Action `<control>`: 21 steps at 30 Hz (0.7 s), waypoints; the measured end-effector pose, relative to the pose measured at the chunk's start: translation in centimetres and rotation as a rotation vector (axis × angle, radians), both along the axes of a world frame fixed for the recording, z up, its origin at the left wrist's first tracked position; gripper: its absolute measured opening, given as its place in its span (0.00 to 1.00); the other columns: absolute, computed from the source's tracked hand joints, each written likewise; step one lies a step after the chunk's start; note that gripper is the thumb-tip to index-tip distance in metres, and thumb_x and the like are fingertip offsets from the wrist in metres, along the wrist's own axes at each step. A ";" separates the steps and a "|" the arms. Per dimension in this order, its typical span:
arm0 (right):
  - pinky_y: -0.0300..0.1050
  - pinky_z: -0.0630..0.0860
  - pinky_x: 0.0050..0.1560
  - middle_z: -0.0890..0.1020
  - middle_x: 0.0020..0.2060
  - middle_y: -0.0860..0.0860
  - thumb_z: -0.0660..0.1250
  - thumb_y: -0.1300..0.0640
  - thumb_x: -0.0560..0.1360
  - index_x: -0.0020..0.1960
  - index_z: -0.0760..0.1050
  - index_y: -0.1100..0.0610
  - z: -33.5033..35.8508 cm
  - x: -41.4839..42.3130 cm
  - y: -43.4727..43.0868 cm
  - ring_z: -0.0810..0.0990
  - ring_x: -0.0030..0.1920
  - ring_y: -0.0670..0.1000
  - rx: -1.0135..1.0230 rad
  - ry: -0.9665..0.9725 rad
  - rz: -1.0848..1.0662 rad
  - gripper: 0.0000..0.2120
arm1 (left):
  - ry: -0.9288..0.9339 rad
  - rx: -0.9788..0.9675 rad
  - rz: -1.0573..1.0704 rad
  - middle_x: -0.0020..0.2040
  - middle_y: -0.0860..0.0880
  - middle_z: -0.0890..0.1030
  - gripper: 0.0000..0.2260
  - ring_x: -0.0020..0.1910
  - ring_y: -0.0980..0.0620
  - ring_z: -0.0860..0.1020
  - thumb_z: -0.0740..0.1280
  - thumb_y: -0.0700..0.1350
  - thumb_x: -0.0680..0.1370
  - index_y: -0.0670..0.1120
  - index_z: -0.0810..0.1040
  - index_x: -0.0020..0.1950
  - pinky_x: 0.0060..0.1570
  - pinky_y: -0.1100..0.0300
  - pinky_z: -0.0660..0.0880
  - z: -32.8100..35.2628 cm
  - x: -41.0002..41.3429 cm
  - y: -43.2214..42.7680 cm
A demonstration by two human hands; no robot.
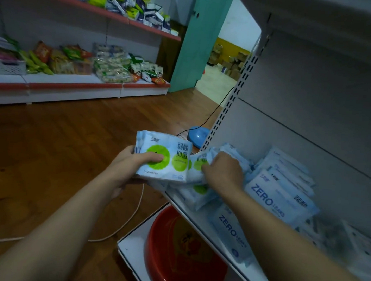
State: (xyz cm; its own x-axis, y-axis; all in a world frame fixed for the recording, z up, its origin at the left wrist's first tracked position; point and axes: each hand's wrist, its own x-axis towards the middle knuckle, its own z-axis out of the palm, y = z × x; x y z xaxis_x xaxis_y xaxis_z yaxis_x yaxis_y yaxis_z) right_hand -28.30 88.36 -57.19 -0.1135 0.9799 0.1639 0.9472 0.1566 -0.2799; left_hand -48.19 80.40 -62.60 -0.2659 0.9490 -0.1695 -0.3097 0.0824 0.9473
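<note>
My left hand (131,165) grips a white and pale blue pack with green circles (169,152), thumb on its front, held just off the left end of a white shelf (199,220). My right hand (223,172) reaches onto that shelf, its fingers curled round the edge of a second green-circle pack (197,162) lying against the first. More packs of the same kind lie under and behind this hand. Blue-lettered ZERO packs (273,201) are piled further right along the shelf.
A red basin (180,254) sits on the bottom shelf below. A blue round device (197,135) with a black cord lies on the wooden floor (61,146), and a white cable (119,229) runs across it. Snack shelves (75,83) line the far wall beside a teal door (198,38).
</note>
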 end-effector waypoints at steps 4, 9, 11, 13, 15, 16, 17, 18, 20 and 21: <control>0.49 0.70 0.53 0.73 0.62 0.57 0.65 0.53 0.74 0.68 0.63 0.55 1.2 0.4 -1.2 0.73 0.61 0.58 0.020 -0.537 0.179 0.25 | -0.034 -0.004 0.047 0.49 0.48 0.86 0.37 0.45 0.48 0.85 0.79 0.53 0.53 0.48 0.76 0.61 0.38 0.55 0.79 0.1 0.7 0.3; 0.53 0.69 0.63 0.65 0.69 0.55 0.76 0.40 0.64 0.73 0.59 0.49 2.0 -0.5 -0.1 0.68 0.66 0.58 -0.210 -0.676 0.456 0.44 | -0.023 -0.007 0.065 0.49 0.48 0.85 0.39 0.45 0.48 0.85 0.80 0.54 0.53 0.48 0.75 0.62 0.42 0.51 0.81 0.1 0.8 0.1; 0.53 0.72 0.60 0.69 0.66 0.55 0.77 0.36 0.60 0.71 0.58 0.51 1.3 -0.4 0.6 0.71 0.62 0.57 -0.302 -0.643 0.428 0.48 | -0.025 0.007 0.072 0.49 0.49 0.85 0.36 0.44 0.49 0.85 0.79 0.52 0.56 0.48 0.75 0.62 0.37 0.55 0.80 0.3 0.6 -0.2; 0.49 0.73 0.55 0.72 0.64 0.55 0.77 0.35 0.59 0.71 0.57 0.53 0.5 -0.2 1.0 0.73 0.61 0.56 -0.325 -0.568 0.387 0.50 | -0.031 0.030 0.082 0.49 0.48 0.86 0.35 0.43 0.49 0.85 0.79 0.52 0.57 0.48 0.75 0.62 0.35 0.57 0.79 0.6 0.2 -0.5; 0.46 0.72 0.52 0.74 0.64 0.54 0.74 0.33 0.61 0.74 0.53 0.54 0.1 -0.3 1.4 0.74 0.60 0.56 -0.283 -0.474 0.337 0.52 | -0.040 0.045 0.097 0.49 0.48 0.86 0.33 0.44 0.49 0.85 0.79 0.50 0.59 0.47 0.75 0.62 0.35 0.57 0.79 0.8 -0.6 -0.6; 0.47 0.73 0.54 0.74 0.64 0.54 0.72 0.32 0.62 0.75 0.51 0.54 0.0 -0.5 1.4 0.75 0.61 0.57 -0.242 -0.434 0.309 0.53 | -0.046 0.048 0.103 0.49 0.47 0.86 0.32 0.44 0.48 0.85 0.79 0.50 0.60 0.47 0.75 0.62 0.36 0.56 0.79 0.8 -1.1 -0.6; 0.49 0.73 0.56 0.73 0.65 0.55 0.70 0.29 0.62 0.75 0.51 0.54 -0.3 -0.9 1.5 0.75 0.61 0.57 -0.210 -0.401 0.280 0.53 | -0.052 0.047 0.104 0.50 0.47 0.85 0.32 0.45 0.47 0.85 0.79 0.50 0.60 0.47 0.75 0.63 0.37 0.55 0.79 0.7 -1.5 -0.7; 0.50 0.73 0.57 0.73 0.65 0.56 0.67 0.26 0.63 0.75 0.53 0.54 -0.6 -1.2 1.5 0.74 0.62 0.58 -0.196 -0.387 0.256 0.52 | -0.051 0.043 0.100 0.50 0.47 0.85 0.33 0.46 0.46 0.85 0.79 0.50 0.60 0.47 0.75 0.63 0.39 0.53 0.80 0.5 -1.8 -0.6; 0.53 0.70 0.59 0.70 0.68 0.59 0.56 0.24 0.68 0.75 0.53 0.55 -1.5 -1.6 1.6 0.71 0.66 0.61 -0.227 -0.378 0.228 0.48 | -0.051 0.032 0.086 0.51 0.46 0.85 0.35 0.48 0.44 0.84 0.79 0.51 0.57 0.46 0.76 0.63 0.44 0.49 0.81 0.2 -2.2 -0.6; 0.54 0.69 0.62 0.68 0.70 0.61 0.52 0.25 0.71 0.76 0.53 0.55 -1.9 -1.6 1.7 0.69 0.67 0.61 -0.261 -0.349 0.225 0.45 | -0.054 0.026 0.075 0.51 0.45 0.85 0.37 0.49 0.43 0.84 0.80 0.52 0.56 0.46 0.76 0.63 0.46 0.48 0.81 0.1 -2.4 -0.6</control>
State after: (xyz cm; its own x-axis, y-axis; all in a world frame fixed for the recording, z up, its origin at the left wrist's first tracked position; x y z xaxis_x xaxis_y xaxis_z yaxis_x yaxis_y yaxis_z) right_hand -29.93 90.05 -59.07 -0.3314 0.9282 -0.1694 0.9423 0.3348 -0.0088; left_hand -50.57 79.84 -62.53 -0.3278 0.9310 -0.1607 -0.3649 0.0321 0.9305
